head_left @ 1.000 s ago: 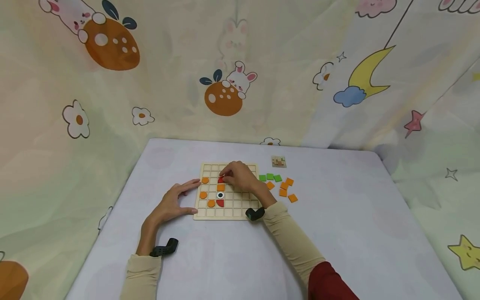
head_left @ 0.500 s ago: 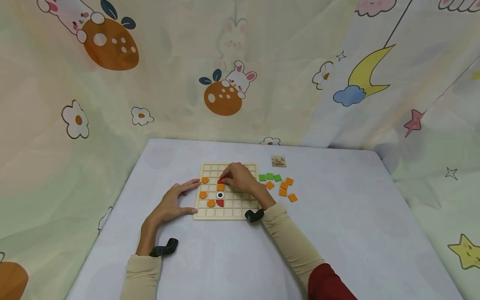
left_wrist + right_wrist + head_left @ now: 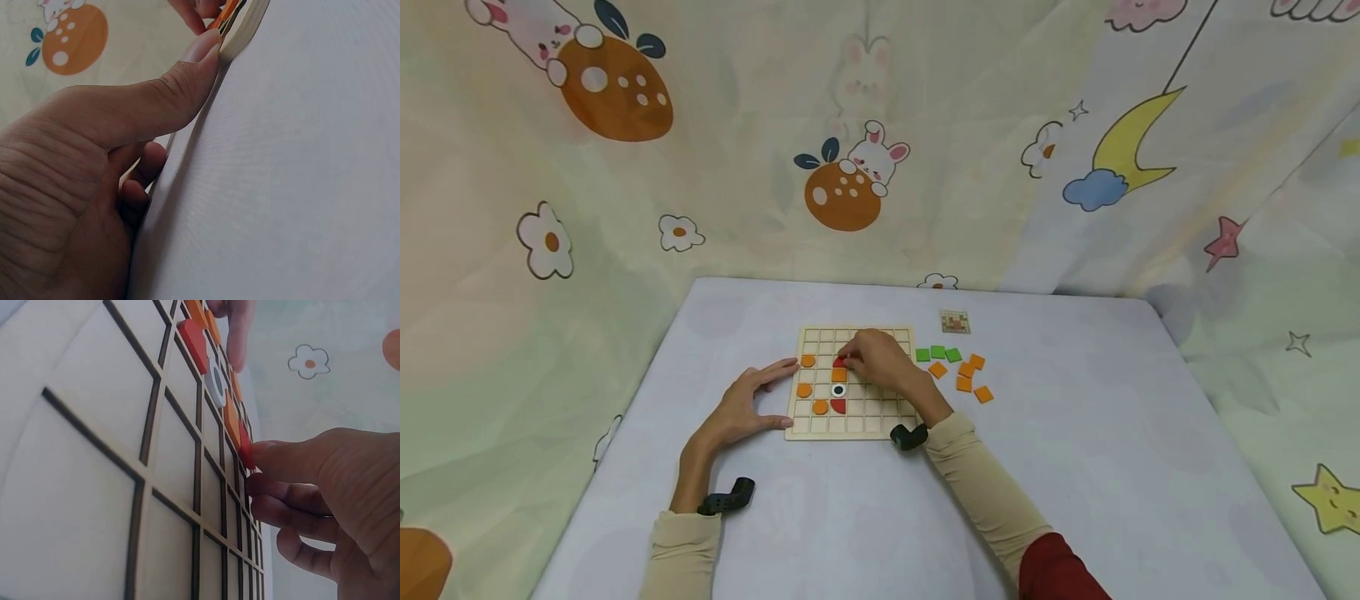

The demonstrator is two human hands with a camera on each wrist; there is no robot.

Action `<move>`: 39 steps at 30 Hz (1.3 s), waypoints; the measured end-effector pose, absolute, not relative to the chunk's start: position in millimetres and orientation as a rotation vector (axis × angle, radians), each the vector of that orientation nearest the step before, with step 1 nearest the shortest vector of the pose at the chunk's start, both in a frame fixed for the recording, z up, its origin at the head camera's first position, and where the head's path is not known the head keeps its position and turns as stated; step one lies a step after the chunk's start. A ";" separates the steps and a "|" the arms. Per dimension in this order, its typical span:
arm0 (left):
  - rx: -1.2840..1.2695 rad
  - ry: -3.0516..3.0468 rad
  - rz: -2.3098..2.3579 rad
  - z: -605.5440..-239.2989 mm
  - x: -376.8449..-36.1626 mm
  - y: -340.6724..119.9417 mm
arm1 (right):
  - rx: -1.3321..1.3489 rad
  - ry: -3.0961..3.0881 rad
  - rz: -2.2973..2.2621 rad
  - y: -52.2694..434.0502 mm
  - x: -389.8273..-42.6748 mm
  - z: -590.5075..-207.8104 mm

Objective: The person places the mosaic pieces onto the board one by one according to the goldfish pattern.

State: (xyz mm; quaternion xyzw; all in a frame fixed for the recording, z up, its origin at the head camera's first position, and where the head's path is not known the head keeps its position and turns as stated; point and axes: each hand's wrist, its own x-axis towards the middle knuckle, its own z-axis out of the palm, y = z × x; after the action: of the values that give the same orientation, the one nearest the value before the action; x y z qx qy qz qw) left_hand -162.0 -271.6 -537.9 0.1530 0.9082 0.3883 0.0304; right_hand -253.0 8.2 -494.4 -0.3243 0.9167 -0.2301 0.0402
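Note:
A pale wooden grid board [image 3: 872, 427] lies on the white table. My left hand [image 3: 741, 407] rests at its left side, thumb and fingers spread apart and touching the edge. Over the upper middle of the board, my right hand [image 3: 880, 360] pinches a red tile [image 3: 245, 447], partly hidden by the fingers. Right below that tile sits an orange square tile [image 3: 839, 375], then a round black-and-white eye tile [image 3: 838, 390] and a red quarter-circle tile [image 3: 838, 407]. Further left on the grid are orange round tiles [image 3: 807, 361].
Right of the board lie several green square tiles [image 3: 937, 352] and orange square tiles [image 3: 964, 383]. A small pattern card [image 3: 955, 322] is behind them. A printed curtain [image 3: 737, 150] hangs beyond the table's far edge.
My right hand has shifted very slightly toward me with the red tile, now close against the orange square. The left hand keeps its place at the board's edge.

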 end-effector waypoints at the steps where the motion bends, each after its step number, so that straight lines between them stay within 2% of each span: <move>1: 0.477 2.806 1.192 -538.1 -162.1 -271.9 | -0.993 2.806 -0.712 8.0 -252.5 -493.2; 20: 0.460 2.811 1.176 -538.4 -160.9 -275.9 | -0.951 2.753 -0.869 13.5 -242.6 -485.4; 30: 0.454 2.808 1.178 -541.5 -161.7 -275.9 | -0.956 2.715 -0.753 20.2 -239.8 -486.6; 39: 0.447 2.803 1.178 -541.2 -164.5 -273.5 | -0.925 2.663 -0.896 46.3 -235.9 -478.7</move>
State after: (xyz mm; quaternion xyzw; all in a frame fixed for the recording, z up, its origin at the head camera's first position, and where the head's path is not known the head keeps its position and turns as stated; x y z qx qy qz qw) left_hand -164.5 -273.5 -541.2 0.1455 0.9115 0.3832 0.0342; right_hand -235.9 46.3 -478.7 -0.3115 0.8965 -0.3016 0.0914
